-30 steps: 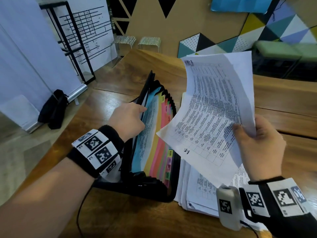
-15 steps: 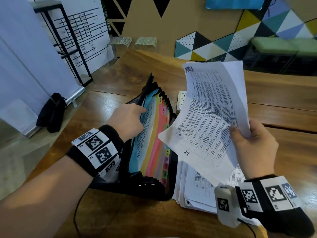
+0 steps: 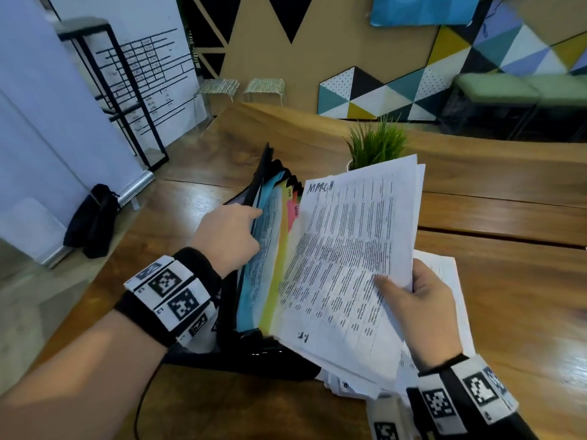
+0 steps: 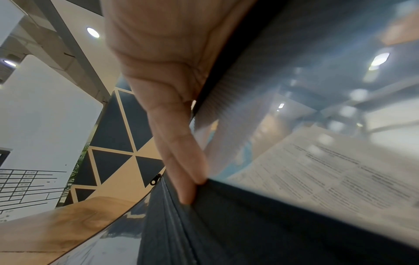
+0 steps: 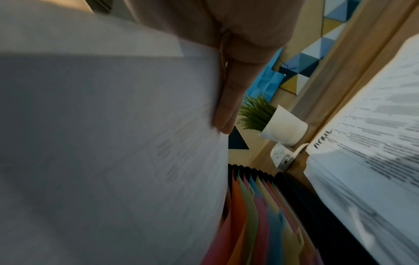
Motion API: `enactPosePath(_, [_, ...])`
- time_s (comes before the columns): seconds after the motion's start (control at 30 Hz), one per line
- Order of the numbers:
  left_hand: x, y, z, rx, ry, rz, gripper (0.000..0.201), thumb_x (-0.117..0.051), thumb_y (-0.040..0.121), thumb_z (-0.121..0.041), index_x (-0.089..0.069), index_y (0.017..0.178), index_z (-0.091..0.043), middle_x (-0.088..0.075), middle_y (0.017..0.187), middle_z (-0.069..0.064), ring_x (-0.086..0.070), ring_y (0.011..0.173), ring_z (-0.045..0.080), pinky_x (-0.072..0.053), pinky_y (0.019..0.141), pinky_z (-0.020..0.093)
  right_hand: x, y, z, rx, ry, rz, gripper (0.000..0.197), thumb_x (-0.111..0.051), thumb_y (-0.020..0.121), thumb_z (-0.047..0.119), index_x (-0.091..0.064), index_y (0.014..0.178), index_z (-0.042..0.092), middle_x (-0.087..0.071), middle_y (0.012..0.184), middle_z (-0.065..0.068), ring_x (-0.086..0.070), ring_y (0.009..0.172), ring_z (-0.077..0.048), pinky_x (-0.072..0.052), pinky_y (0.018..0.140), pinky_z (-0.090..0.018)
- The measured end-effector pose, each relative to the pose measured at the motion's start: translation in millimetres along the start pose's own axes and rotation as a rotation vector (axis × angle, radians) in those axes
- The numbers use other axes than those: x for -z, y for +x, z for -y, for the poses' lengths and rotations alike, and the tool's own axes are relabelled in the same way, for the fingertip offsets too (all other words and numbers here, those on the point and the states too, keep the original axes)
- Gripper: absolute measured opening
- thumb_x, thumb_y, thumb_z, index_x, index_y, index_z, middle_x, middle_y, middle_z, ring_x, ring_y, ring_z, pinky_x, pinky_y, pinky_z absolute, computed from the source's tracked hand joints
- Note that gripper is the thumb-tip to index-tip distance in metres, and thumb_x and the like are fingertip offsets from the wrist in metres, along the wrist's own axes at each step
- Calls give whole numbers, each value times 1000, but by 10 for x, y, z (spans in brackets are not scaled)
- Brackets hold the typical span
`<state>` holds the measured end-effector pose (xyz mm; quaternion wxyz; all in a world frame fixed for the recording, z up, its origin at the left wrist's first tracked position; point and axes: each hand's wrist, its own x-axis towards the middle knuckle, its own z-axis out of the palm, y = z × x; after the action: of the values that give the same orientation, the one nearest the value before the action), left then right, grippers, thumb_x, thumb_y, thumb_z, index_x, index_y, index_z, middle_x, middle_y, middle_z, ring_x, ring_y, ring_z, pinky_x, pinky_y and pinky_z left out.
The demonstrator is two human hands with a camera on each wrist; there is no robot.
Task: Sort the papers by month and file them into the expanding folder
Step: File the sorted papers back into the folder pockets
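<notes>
A black expanding folder (image 3: 254, 350) stands open on the wooden table, its coloured dividers (image 3: 276, 249) fanned out, with FEB and MAR tabs (image 3: 295, 209) showing. My left hand (image 3: 228, 236) grips the folder's front flap (image 4: 226, 215) and holds it apart. My right hand (image 3: 413, 300) grips a few printed sheets headed MARCH (image 3: 346, 249); their left edge lies over the dividers near the MAR tab. In the right wrist view the sheets' back (image 5: 113, 143) fills the left side above the dividers (image 5: 260, 215). A stack of printed papers (image 3: 444, 281) lies right of the folder.
A small potted plant (image 3: 378, 147) in a white pot (image 5: 285, 125) stands behind the folder, with a white power strip (image 5: 281, 156) beside it. The table edge (image 3: 104, 274) runs along the left. A black bag (image 3: 92, 220) sits on the floor.
My right hand has carried the MARCH sheets left and down onto the folder's dividers. My left hand keeps hold of the front flap. The head view has shifted, revealing the plant.
</notes>
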<state>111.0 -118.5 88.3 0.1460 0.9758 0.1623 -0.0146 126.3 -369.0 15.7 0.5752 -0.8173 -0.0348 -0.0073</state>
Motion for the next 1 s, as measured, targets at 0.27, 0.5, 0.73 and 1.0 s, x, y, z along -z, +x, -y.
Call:
enactPosePath(0.27, [-10, -22, 14, 2, -31, -15, 61, -56, 78, -4, -52, 135, -23, -63, 116, 7, -61, 99, 23, -51, 88, 34, -100, -1, -16, -25, 16, 35, 18, -66, 83, 10, -66, 94, 25, -71, 79, 8, -66, 70, -13, -50, 56, -22])
enactPosePath(0.5, [22, -40, 67, 32, -88, -34, 57, -55, 76, -3, -57, 129, -25, -66, 99, 6, -64, 82, 24, -55, 79, 33, 31, -8, 120, 29, 94, -2, 25, -65, 84, 7, -65, 97, 29, -70, 88, 17, -65, 72, 3, -47, 55, -9])
enactPosePath(0.73, [14, -46, 46, 23, -81, -18, 60, -56, 76, -1, -55, 131, -23, -67, 93, 7, -64, 81, 25, -55, 81, 38, -64, -60, 171, 49, 22, 52, 22, -64, 84, 4, -65, 96, 22, -67, 76, 17, -60, 61, 5, -40, 48, -4])
enactPosePath(1.0, [10, -66, 66, 26, -89, -5, 64, -58, 78, -4, -49, 137, -27, -66, 108, 6, -62, 85, 25, -49, 73, 27, -240, 154, 210, -26, -96, 146, 23, -61, 85, 1, -59, 101, 18, -58, 74, 12, -56, 53, 7, -39, 43, -2])
